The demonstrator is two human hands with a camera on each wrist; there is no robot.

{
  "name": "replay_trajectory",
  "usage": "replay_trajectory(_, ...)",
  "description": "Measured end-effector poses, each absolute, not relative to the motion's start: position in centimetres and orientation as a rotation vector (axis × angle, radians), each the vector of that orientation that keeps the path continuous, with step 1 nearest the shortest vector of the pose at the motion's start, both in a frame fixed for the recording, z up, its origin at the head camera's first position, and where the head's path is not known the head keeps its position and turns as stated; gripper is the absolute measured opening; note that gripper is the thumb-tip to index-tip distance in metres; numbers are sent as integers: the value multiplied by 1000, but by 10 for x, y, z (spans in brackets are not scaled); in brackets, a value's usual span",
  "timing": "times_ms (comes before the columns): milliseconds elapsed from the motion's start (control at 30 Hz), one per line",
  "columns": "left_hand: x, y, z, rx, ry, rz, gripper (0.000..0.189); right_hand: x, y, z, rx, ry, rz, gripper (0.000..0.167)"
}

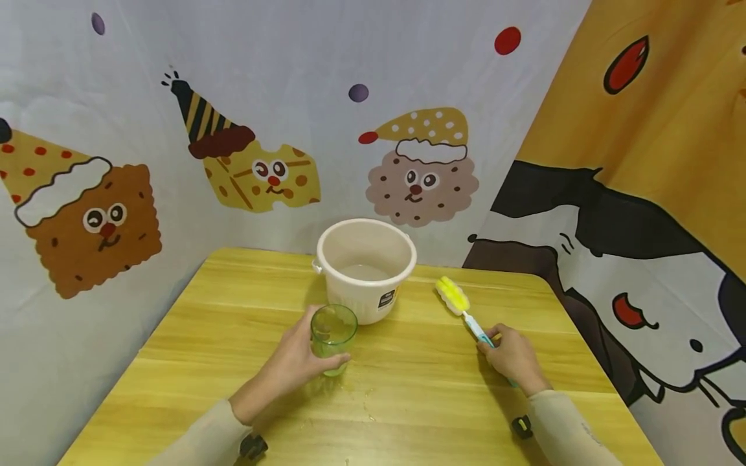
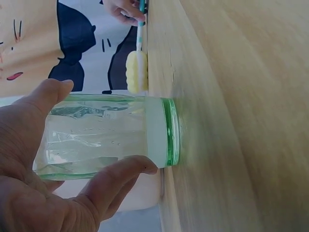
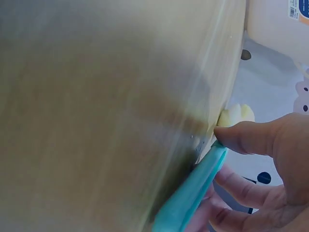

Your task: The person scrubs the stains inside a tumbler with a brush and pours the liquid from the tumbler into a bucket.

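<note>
A clear green glass cup [image 1: 334,331] stands upright on the table, left of centre. My left hand [image 1: 294,356] holds it from the left, thumb and fingers on its sides. In the left wrist view, water drops show on the cup's wall [image 2: 101,137]. To the right lies a bottle brush with a yellow sponge head [image 1: 452,296] and a white and teal handle. My right hand [image 1: 514,360] pinches that handle between thumb and fingers. The sponge points away toward the back of the table. In the right wrist view the teal handle [image 3: 193,191] runs below the thumb.
Behind the cup stands a cream plastic bucket [image 1: 355,299] with a dark label on its front. Small wet spots mark the wooden table [image 1: 408,408] in front of the cup. A cloth printed with cartoon biscuits [image 1: 422,194] hangs behind the table's back edge.
</note>
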State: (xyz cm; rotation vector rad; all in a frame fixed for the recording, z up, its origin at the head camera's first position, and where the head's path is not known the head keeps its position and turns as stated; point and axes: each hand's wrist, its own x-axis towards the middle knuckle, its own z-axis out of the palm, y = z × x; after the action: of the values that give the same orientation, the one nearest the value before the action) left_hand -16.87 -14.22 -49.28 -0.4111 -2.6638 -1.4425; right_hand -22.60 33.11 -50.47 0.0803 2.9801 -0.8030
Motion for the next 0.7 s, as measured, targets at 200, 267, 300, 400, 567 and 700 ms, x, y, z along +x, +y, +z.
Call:
replay_trajectory(200, -172, -145, -491, -403, -2659, -1440, 93, -228, 327, -504, 58, 2971, -805, 40)
replay_trajectory(267, -173, -144, -492, -388, -2658, -1447, 93, -229, 325, -503, 40, 2970, -805, 46)
replay_trajectory(300, -174, -144, -493, -383, -2653, -1450, 93, -229, 325, -502, 32, 2971, -800, 49)
replay_trajectory(400, -174, -143, -495, -369, -2633, -1443, 94, -229, 323, -499, 3, 2991, -745, 58)
replay_trajectory(567, -173, -145, -497, -342, -2618, -1398, 93, -224, 315, -494, -47, 3032, -646, 69)
replay_trajectory(700, -170, -147, -495, -329, -2623, -1371, 93, -220, 311, -494, -72, 3045, -649, 72)
